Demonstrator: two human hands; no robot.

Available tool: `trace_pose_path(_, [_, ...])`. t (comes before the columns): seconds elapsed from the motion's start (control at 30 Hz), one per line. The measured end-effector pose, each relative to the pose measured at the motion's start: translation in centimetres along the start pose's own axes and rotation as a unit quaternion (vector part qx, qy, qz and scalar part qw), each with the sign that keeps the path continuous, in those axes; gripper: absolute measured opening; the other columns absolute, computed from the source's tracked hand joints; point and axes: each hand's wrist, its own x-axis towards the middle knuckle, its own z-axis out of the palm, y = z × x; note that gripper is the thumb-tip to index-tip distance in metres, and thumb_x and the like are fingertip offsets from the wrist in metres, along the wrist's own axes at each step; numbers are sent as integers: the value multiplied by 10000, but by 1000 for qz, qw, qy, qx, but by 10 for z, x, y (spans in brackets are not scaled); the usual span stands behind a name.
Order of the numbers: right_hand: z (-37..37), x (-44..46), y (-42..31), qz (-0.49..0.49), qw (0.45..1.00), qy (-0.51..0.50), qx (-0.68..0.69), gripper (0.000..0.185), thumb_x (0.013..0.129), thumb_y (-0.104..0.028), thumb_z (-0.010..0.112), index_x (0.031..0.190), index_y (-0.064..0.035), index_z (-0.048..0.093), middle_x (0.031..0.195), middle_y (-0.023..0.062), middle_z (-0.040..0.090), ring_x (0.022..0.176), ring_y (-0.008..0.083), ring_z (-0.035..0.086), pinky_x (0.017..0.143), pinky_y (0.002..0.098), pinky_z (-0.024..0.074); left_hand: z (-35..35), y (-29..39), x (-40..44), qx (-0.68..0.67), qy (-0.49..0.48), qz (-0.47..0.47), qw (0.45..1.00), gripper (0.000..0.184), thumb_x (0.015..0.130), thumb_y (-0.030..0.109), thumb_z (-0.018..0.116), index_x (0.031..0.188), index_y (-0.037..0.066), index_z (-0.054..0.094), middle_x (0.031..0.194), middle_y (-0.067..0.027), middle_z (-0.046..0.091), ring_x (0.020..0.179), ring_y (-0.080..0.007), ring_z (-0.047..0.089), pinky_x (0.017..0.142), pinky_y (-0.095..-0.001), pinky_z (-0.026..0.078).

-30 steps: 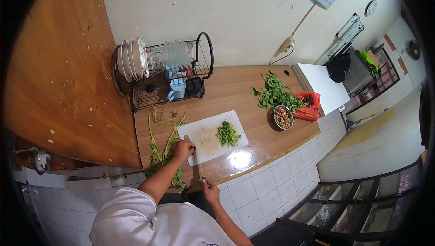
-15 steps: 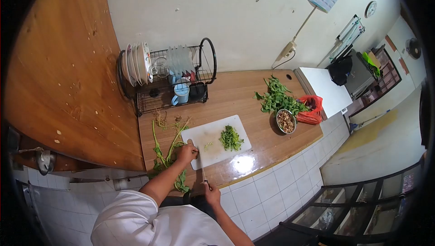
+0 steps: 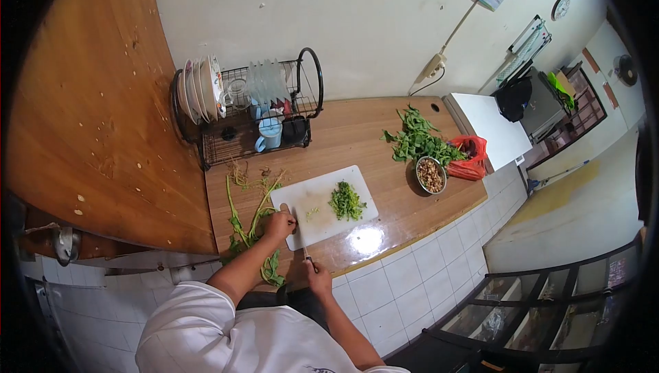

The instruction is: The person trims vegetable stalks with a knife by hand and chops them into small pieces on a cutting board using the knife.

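Head camera: right hand [image 3: 319,278] clenched round a knife [image 3: 308,258], left hand [image 3: 280,225] curled, hold unclear, stems [image 3: 257,214] beside it, dish rack [image 3: 223,150] beyond.

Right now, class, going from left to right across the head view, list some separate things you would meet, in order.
Long green stems → right hand → chopped greens → bowl → red bag → wall clock.

My shirt [image 3: 189,325] white; my knife handle [image 3: 310,263] black. Cutting board [image 3: 329,234] white, chopped greens [image 3: 348,201] light to dark green. Tabletop [image 3: 336,140] wood-grained brown. Bag [image 3: 472,164] red, mug [image 3: 270,134] light blue, dish rack [image 3: 320,91] black. Floor tiles [image 3: 412,266] white, gridded with grey.
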Motion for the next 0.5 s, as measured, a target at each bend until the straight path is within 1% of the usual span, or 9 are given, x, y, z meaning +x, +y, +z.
trace_pose_path(0.03, [1, 6, -3, 8, 999, -20, 34, 476, 952, -507, 590, 1093, -76, 737, 1027, 245, 705, 1011, 402, 678, 863, 413, 523, -3, 1, 1, 0, -15, 4, 1000, 199, 730, 112, 738, 913, 40, 770, 892, -156, 728, 841, -310, 714, 753, -396, 568])
trace_pose_path(0.17, [-9, -12, -13, -28, 999, -23, 35, 481, 946, -505, 602, 1086, -64, 734, 996, 252, 703, 992, 400, 685, 850, 416, 523, -16, 14, -1, -7, -8, -13, 1000, 192, 738, 112, 727, 914, 50, 772, 896, -162, 727, 837, -313, 714, 760, -394, 570])
trace_pose_path(0.23, [-14, -27, -14, 31, 999, -27, 0, 489, 948, -500, 605, 1085, -47, 730, 986, 249, 707, 986, 398, 688, 852, 406, 523, -14, 13, -1, 1, -4, -10, 1000, 204, 736, 137, 770, 926, 66, 783, 862, -151, 742, 793, -287, 728, 748, -388, 582])
trace_pose_path(0.27, [-11, -30, -6, 33, 999, -27, -3, 489, 948, -500, 605, 1085, -47, 730, 986, 249, 707, 986, 398, 688, 852, 406, 523, -12, 13, -1, -3, -5, -12, 1000, 204, 736, 137, 770, 926, 66, 783, 862, -151, 742, 793, -287, 728, 748, -388, 582])
trace_pose_path(0.33, [-9, -36, 3, 18, 1000, 14, 7, 512, 949, -513, 598, 1089, -38, 727, 987, 253, 707, 986, 404, 688, 855, 417, 525, -8, 15, 1, -55, 6, -74, 996, 177, 742, 133, 777, 909, 72, 784, 832, -128, 745, 766, -257, 732, 728, -370, 583])
trace_pose_path(0.43, [-20, -39, -5, 38, 999, -12, 13, 517, 950, -520, 592, 1101, -44, 726, 985, 260, 706, 983, 415, 686, 857, 429, 525, 2, 10, 7, -55, 20, -81, 995, 145, 752, 133, 776, 888, 83, 785, 817, -109, 745, 753, -234, 732, 722, -353, 581])
trace_pose_path(0.5, [-17, -34, 2, 35, 999, -3, 1, 519, 951, -521, 588, 1105, -44, 725, 981, 263, 705, 979, 418, 686, 854, 434, 526, 5, 8, 7, -53, 20, -72, 996, 143, 752, 135, 773, 887, 88, 785, 814, -104, 745, 755, -239, 731, 723, -357, 582])
